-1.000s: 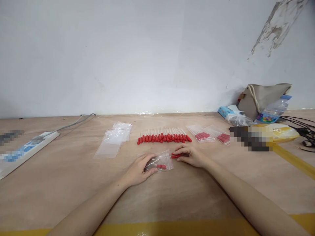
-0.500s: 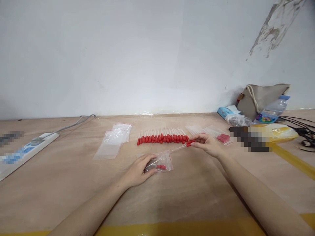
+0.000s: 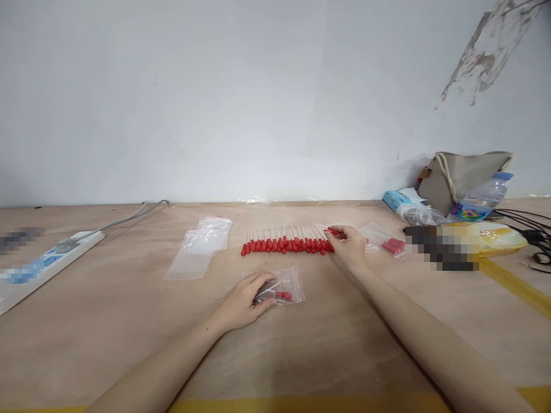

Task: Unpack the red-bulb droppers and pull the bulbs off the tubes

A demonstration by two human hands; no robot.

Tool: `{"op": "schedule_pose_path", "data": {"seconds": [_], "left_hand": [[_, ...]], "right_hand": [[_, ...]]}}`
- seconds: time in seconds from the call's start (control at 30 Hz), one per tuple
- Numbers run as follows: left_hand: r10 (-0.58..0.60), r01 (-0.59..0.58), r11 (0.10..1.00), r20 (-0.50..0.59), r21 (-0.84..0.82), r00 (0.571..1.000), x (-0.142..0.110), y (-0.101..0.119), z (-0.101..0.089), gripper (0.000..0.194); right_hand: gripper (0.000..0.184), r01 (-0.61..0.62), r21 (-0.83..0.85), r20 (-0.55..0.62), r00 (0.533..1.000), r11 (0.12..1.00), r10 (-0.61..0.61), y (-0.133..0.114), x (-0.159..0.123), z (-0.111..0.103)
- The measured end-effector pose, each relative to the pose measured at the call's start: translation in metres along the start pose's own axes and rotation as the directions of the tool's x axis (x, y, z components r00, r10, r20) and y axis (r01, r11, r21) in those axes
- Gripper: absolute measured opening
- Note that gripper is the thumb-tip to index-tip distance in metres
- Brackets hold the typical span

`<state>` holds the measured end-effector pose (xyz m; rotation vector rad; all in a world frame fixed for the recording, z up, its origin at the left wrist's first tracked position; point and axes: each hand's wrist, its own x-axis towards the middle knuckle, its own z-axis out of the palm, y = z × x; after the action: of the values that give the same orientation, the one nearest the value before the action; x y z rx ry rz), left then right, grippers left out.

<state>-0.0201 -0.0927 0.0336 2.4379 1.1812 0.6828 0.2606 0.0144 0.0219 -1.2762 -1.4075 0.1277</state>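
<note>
One bag (image 3: 290, 282) hides partly behind the left hand (image 3: 247, 301).

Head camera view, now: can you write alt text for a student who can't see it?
The left hand holds a clear zip bag with red-bulbed droppers inside; the right hand pinches at least one dropper at the right end of a dropper row. Flat zip bags lie left, bagged droppers right.
</note>
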Motion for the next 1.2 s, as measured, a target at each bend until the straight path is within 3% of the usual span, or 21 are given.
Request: {"op": "schedule_pose_path", "data": {"seconds": [0.2, 0.53, 0.73, 0.87, 0.93, 1.0, 1.1, 1.2], "left_hand": [[0.001, -0.001, 1.000, 0.005, -0.010, 1.000, 0.000, -0.001, 0.000, 0.039], [-0.002, 0.002, 1.000, 0.005, -0.018, 1.000, 0.001, 0.001, -0.001, 0.039], [0.002, -0.001, 1.000, 0.010, -0.020, 1.000, 0.000, 0.002, -0.002, 0.039], [-0.002, 0.002, 1.000, 0.011, -0.018, 1.000, 0.000, 0.002, -0.002, 0.039], [0.000, 0.000, 1.000, 0.007, -0.018, 1.000, 0.000, 0.002, -0.002, 0.039], [0.009, -0.009, 1.000, -0.006, -0.015, 1.000, 0.000, 0.003, -0.001, 0.040], [0.021, -0.021, 1.000, -0.015, -0.016, 1.000, 0.001, 0.003, -0.002, 0.041], [0.030, -0.030, 0.999, -0.005, -0.022, 1.000, 0.001, 0.004, -0.003, 0.042]], "right_hand": [[0.024, 0.099, -0.114, 0.046, 0.994, 0.989, -0.094, 0.000, -0.006, 0.007], [0.024, 0.141, -0.157, 0.165, 0.980, 0.977, -0.115, 0.005, -0.012, 0.007], [0.031, 0.116, -0.314, 0.107, 0.991, 0.942, -0.086, 0.001, -0.010, 0.001], [0.031, 0.085, -0.243, 0.061, 0.995, 0.966, -0.072, -0.007, -0.007, -0.008], [0.024, 0.131, -0.168, 0.094, 0.989, 0.977, -0.116, -0.014, -0.011, -0.013], [0.018, 0.216, -0.062, 0.259, 0.946, 0.974, -0.193, -0.023, -0.021, -0.016], [0.013, 0.269, 0.106, 0.565, 0.776, 0.957, -0.281, -0.037, -0.042, -0.017], [0.013, 0.255, 0.176, 0.671, 0.675, 0.951, -0.306, -0.050, -0.057, -0.014]]}}
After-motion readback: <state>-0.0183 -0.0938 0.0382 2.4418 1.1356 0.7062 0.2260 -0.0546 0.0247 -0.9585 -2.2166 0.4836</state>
